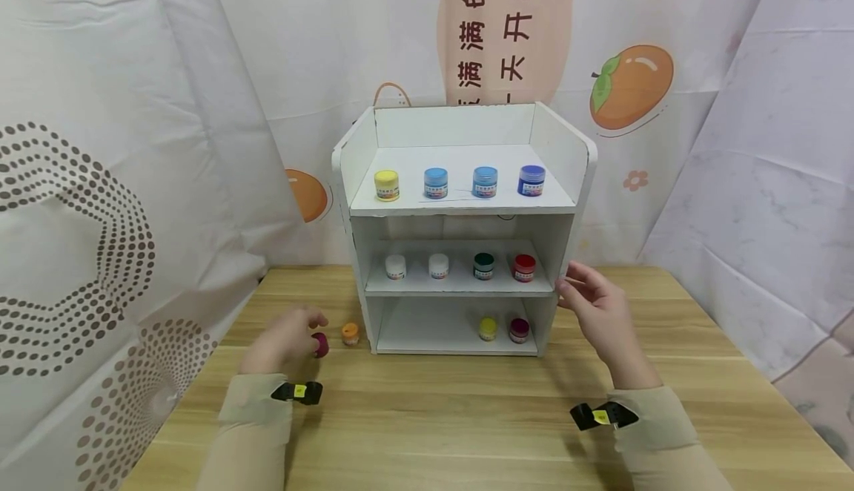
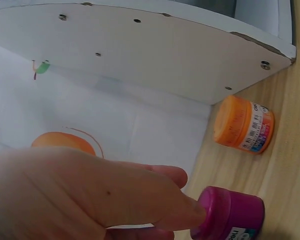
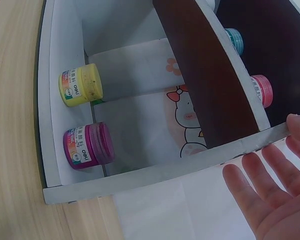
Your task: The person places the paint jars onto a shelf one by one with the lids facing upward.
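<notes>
My left hand [image 1: 283, 339] is beside a magenta paint jar [image 2: 235, 212] standing on the table left of the white shelf unit. In the left wrist view, the thumb tip overlaps the jar's lid edge; its fingers are not curled round the jar. An orange paint jar [image 2: 245, 125] stands between that jar and the shelf unit. At the unit's right side is my right hand [image 1: 597, 305], fingers extended, with the thumb by the front edge of the side panel [image 3: 230, 150]. Whether these fingers press the panel is unclear.
Yellow, light-blue and dark-blue jars line the top shelf [image 1: 460, 205]. White, green and red jars stand on the middle shelf [image 1: 460, 287]. A yellow jar [image 3: 81, 85] and a magenta jar [image 3: 88, 145] occupy the bottom shelf's right part. A printed cloth [image 1: 287, 46] hangs behind.
</notes>
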